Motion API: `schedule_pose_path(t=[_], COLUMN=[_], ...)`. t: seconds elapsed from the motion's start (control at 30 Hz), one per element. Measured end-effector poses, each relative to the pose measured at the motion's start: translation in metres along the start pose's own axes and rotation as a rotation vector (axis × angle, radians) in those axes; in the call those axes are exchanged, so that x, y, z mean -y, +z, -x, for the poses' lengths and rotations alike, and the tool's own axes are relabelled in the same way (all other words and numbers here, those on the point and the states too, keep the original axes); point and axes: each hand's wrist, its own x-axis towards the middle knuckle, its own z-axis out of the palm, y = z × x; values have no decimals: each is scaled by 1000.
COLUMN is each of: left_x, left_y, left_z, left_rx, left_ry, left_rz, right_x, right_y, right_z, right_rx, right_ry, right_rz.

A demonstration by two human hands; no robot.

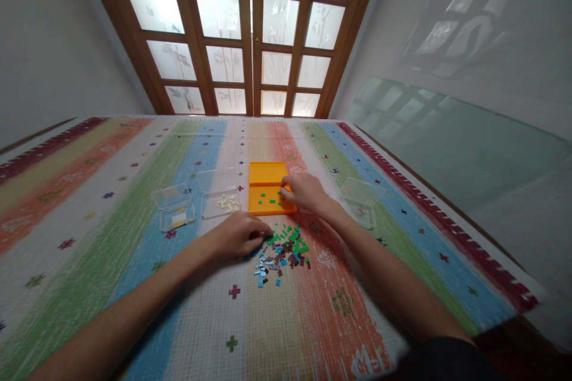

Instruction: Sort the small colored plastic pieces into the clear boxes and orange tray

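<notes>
An orange plastic case (267,172) lies opened out, with several small green bricks (272,201) scattered in its near half. Over the right edge of that half, my right hand (304,190) has its fingers closed in a pinch; whatever sits at the fingertips is too small to make out. A loose pile of tiny bricks (286,250), green at the back and brown and blue toward the front, lies on the tablecloth. At the pile's left edge rests my left hand (241,234), fingers curled together, their tips partly hidden and touching or close to the bricks.
Left of the case stand a clear box of cream-coloured pieces (229,202) and another clear box (177,216) with a few pale and yellow pieces. A third clear box (364,214) sits beyond my right forearm. A striped cloth (147,220) covers the table.
</notes>
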Motion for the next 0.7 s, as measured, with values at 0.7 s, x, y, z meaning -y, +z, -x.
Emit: schedule_pose_path(t=[0.7], left_x=[6], left_y=[-14], left_z=[1], left_rx=[73], left_ry=[16], left_rz=[-63], right_x=[21], right_y=[-11], right_z=[18], right_rx=[348], right_ry=[-443], right_rz=[-70])
